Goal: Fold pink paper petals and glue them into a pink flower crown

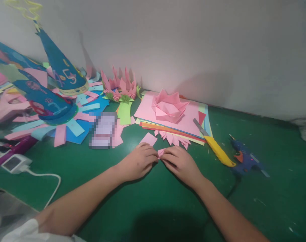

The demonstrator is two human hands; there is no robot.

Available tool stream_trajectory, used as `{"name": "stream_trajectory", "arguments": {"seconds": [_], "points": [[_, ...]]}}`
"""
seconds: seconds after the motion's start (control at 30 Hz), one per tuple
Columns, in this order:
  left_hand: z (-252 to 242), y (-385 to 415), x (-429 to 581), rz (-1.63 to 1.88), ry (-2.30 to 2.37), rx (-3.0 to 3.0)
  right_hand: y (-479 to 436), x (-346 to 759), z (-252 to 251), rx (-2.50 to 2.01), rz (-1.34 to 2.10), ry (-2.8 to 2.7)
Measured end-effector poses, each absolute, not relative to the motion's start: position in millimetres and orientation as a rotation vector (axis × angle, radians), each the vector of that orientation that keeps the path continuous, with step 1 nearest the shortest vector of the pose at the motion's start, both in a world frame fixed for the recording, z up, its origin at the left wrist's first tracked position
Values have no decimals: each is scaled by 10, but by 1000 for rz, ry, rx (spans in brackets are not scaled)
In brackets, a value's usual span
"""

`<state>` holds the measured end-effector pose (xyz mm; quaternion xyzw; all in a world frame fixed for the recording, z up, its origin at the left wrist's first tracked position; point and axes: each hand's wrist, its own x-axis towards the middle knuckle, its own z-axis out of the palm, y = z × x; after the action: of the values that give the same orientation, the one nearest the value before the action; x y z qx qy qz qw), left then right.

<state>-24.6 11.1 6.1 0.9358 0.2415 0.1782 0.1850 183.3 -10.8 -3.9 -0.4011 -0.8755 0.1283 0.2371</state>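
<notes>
Between my two hands, low over the green tabletop, is a small piece of pink paper (161, 153). My left hand (140, 161) pinches it from the left, and my right hand (181, 164) grips its right side; the fingers cover much of it. Just beyond my left fingers lies a flat pink paper rectangle (149, 139). Several pink pointed paper scraps (173, 137) are spread past my right hand. Farther back, a pink folded paper flower (169, 107) rests on a stack of coloured paper (142, 112).
At right lie a yellow box cutter (219, 152) with its blade out and a blue glue gun (247, 159). A phone-like pixelated rectangle (103, 130) is left of centre. Blue paper cone hats (60, 64), a pink paper crown (120, 85) and a white charger (16, 163) stand leftward.
</notes>
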Motion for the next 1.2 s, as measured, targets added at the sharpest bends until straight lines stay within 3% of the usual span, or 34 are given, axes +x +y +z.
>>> {"name": "stream_trajectory", "arguments": {"seconds": [0.57, 1.2], "points": [[41, 133, -260, 537, 723, 2568, -105, 1787, -14, -1225, 543, -2191], [99, 128, -265, 449, 798, 2559, -79, 1663, -54, -1372, 456, -2141]]}}
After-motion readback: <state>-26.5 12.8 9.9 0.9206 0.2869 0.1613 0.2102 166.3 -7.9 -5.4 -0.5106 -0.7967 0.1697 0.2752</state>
